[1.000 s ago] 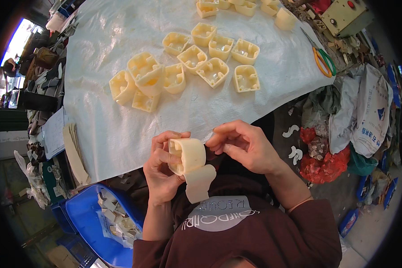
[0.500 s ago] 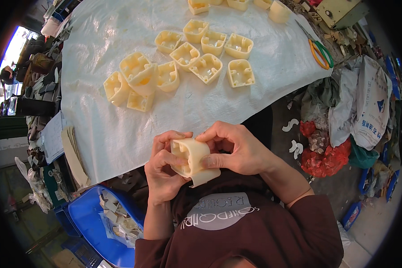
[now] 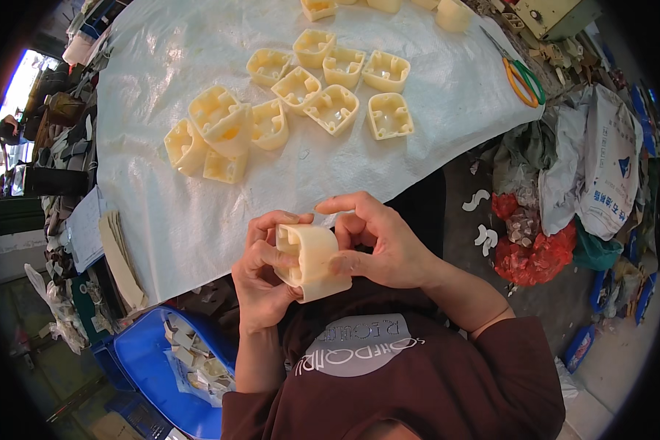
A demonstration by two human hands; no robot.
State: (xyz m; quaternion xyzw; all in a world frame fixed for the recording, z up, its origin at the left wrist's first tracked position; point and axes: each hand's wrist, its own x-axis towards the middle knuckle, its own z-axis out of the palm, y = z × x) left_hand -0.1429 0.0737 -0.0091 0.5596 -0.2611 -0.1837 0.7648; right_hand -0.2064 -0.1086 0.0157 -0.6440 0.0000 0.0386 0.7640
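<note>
- Smooth, cream cup [image 3: 320,248], boxy with round corners, just past the near edge of the wrinkly white surface [image 3: 187,235].
- Left hand [image 3: 260,268] grips it.
- Right hand [image 3: 381,249]: thumb touching its side, fingers apart.

Watching through head view: left fisheye of worn pair, my view facing steeply down. Left hand [image 3: 260,268] and right hand [image 3: 392,253] near lens, mid-frame; brown shirt [image 3: 455,381] along lower edge; white sheet [image 3: 330,165] farther off, toward top.

Housing [image 3: 319,253] before near edge of counter [image 3: 330,172]; housing cluster [image 3: 296,88] mid-counter; scissors [image 3: 509,64] at right edge; scraps [image 3: 189,343] in bin [image 3: 141,353] off near-left corner.
</note>
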